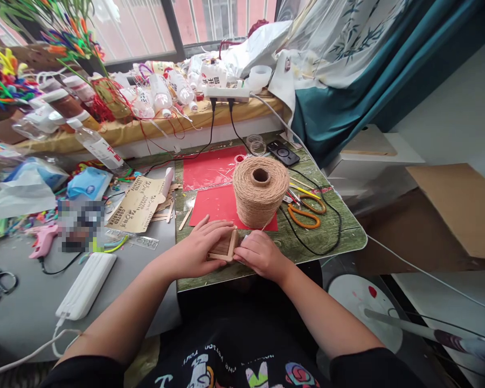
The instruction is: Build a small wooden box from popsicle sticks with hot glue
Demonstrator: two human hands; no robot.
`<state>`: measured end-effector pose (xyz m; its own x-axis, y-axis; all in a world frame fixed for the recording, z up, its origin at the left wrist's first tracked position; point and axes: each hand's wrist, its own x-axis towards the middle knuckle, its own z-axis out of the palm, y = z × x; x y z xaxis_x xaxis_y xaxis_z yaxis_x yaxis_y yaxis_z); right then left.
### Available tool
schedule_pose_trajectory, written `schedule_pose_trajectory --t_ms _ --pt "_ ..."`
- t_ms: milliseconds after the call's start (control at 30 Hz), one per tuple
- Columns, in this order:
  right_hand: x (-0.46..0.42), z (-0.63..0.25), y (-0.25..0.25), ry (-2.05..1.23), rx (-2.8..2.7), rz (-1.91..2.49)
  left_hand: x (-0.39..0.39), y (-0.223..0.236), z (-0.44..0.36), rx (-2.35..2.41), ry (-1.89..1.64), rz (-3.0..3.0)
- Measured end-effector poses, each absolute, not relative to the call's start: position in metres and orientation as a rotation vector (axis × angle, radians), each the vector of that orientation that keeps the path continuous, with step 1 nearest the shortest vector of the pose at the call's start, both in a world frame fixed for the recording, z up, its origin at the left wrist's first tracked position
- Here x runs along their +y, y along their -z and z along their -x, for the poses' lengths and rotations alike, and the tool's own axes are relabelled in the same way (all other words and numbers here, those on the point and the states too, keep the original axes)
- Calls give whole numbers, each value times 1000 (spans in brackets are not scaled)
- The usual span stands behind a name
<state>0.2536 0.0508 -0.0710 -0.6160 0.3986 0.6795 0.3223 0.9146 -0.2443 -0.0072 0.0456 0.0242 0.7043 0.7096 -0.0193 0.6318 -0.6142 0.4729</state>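
A small square wooden box (225, 248) made of thin sticks lies tilted near the table's front edge. My left hand (198, 245) grips it, fingers over the far side and thumb along the near side. Pressed against the box's right side, my right hand (261, 252) has its fingers closed; a small pale bit shows by the fingertips, but what they pinch is hidden. Just behind my hands stands a large spool of jute twine (258, 196), with a short strand hanging toward my right hand. Red sheets (212, 205) lie under and beside the spool.
Orange-handled scissors (305, 213), a black phone (283, 152) and cables lie right of the spool. Sandpaper (139, 202) and wooden sticks are to the left. A pink glue gun (44, 237) and white power strip (87, 285) sit on the grey table. Bottles crowd the windowsill.
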Motion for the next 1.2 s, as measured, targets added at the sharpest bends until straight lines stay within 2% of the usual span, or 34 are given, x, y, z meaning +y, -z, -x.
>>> schedule_pose_trajectory --t_ms 267,967,1200 --pt "51 -254 68 -73 -2238 561 33 -17 -20 1296 -341 -2414" --pt "50 -255 73 -48 -2188 644 40 -24 3 913 -221 -2501" --pt "50 -254 73 -46 -2210 642 33 -32 0 974 -209 -2517"
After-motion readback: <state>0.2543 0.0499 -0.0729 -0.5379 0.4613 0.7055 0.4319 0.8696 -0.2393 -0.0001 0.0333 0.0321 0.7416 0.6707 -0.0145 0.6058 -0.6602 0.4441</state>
